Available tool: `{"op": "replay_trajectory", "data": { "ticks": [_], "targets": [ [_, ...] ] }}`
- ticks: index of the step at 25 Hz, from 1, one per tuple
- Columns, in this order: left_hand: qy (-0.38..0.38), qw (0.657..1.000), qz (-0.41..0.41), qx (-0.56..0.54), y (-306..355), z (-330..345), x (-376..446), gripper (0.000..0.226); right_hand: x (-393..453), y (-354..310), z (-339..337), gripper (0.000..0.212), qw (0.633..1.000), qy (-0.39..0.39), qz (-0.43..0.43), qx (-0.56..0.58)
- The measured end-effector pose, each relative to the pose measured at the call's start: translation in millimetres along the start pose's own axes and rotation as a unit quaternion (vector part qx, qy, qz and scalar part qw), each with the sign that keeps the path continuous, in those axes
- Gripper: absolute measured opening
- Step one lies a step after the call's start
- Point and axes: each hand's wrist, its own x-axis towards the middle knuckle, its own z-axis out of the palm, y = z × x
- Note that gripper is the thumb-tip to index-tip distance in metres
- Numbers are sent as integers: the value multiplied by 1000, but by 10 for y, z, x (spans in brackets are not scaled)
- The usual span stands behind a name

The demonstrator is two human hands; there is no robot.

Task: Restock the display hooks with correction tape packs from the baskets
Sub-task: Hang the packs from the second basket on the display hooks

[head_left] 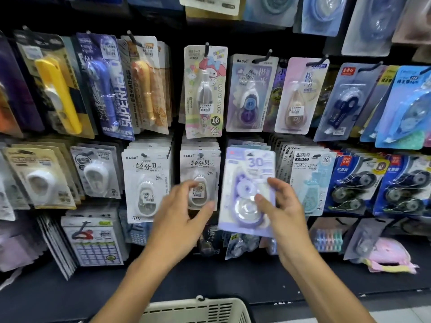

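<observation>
A lilac pack (247, 190) of correction tape is held up before the display wall by the right hand (283, 213), thumb pressed on the blister front and fingers curled round the card's right edge. The pack lies above and left of that palm, its long axis upright with a slight tilt, the hang hole at the top and the "30" printed below it. It is raised in front of a stack of like packs in the middle row, between the white BoBo packs (200, 169) and the pale blue packs (310, 180); whether it is on a hook cannot be told. The left hand (184, 213) is seen just left of the pack, fingers loosely curled, blurred, gripping nothing. A cream basket (198, 310) is seen at the lower edge, below the arms; its contents are out of view.
</observation>
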Motion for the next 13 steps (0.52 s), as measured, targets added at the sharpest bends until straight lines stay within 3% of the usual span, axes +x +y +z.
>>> {"op": "replay_trajectory", "data": {
  "ticks": [2, 5, 7, 10, 11, 13],
  "targets": [
    [71, 981, 36, 179, -149, -126, 56, 59, 75, 5, -159, 31, 997, 73, -8, -35],
    [32, 976, -8, 214, -282, -244, 112, 65, 69, 31, -238, 13, 985, 147, -51, -70],
    [12, 969, -8, 247, -320, -234, 95, 66, 111, 62, -195, 10, 987, 103, -52, -115],
    [27, 973, 23, 229, -328, -158, -28, 53, 179, 217, -142, 50, 987, 10, 21, -156],
    [1, 980, 17, 200, -327, -140, -84, 46, 151, 306, -127, 58, 983, 31, 22, -181],
    [-124, 980, -42, 151, -411, -96, -170, 36, -26, 597, -81, 50, 969, 72, -8, -237]
  ]
}}
